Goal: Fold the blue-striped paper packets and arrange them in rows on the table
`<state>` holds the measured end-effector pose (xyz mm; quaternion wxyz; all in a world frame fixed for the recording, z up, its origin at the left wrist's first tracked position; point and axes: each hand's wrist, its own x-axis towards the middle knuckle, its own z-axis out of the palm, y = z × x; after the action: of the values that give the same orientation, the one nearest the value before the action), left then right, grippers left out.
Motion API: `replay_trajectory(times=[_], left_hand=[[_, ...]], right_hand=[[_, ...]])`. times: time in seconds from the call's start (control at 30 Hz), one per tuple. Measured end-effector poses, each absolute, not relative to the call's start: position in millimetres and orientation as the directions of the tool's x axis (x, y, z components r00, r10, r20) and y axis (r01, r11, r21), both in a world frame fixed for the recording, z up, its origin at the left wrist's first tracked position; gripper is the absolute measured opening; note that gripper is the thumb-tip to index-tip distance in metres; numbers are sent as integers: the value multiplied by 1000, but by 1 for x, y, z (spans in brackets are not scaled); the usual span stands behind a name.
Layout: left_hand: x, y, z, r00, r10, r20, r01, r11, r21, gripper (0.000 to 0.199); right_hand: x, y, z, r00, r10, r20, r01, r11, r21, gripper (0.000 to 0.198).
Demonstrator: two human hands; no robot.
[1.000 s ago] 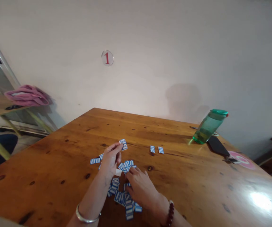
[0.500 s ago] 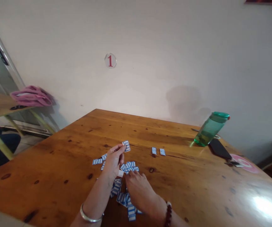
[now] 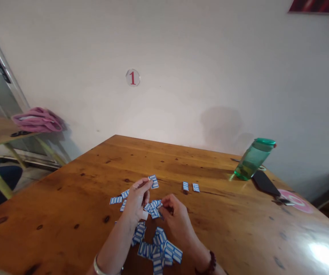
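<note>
My left hand (image 3: 138,196) pinches a small blue-and-white label card (image 3: 153,181) between thumb and fingers, raised over the table. Close by on the right, my right hand (image 3: 176,215) has its thumb and fingertips closed at the edge of a small pile of similar cards (image 3: 153,209); it seems to grip one card there. Nearer to me lies a larger loose heap of cards (image 3: 158,248), several overlapping. A few more cards (image 3: 116,200) lie left of my left hand, partly hidden by it. Two single cards (image 3: 185,186) sit side by side farther right.
A green bottle (image 3: 254,158) stands at the right of the wooden table (image 3: 224,221), beside a black phone-like slab (image 3: 265,183) and a pink round mat (image 3: 296,200). On a side table at left lie a pink cloth (image 3: 38,120) and a dark object (image 3: 20,133).
My right hand has moved right from over the small pile to its right edge, fingers now pinched there. More of the near heap shows. My left hand still holds its card.
</note>
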<state>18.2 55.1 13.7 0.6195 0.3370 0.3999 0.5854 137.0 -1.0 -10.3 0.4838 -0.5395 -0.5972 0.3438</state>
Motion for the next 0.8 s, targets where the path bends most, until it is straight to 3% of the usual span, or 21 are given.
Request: replay_trajectory(times=[0.1, 0.23, 0.47, 0.8], left_hand=[[20, 55, 11, 30, 995, -93, -419, 97, 903, 27], [24, 53, 11, 61, 995, -84, -316, 99, 944, 27], [33, 47, 12, 74, 996, -42, -82, 48, 995, 21], [43, 43, 5, 135, 990, -44, 27, 41, 999, 23]], right_hand=[[146, 7, -17, 76, 993, 95, -65, 100, -993, 14], [154, 8, -18, 52, 999, -16, -272, -1, -962, 24], [168, 5, -7, 112, 994, 15, -260, 44, -965, 22], [176, 3, 0, 178, 976, 124, -66, 137, -988, 25]])
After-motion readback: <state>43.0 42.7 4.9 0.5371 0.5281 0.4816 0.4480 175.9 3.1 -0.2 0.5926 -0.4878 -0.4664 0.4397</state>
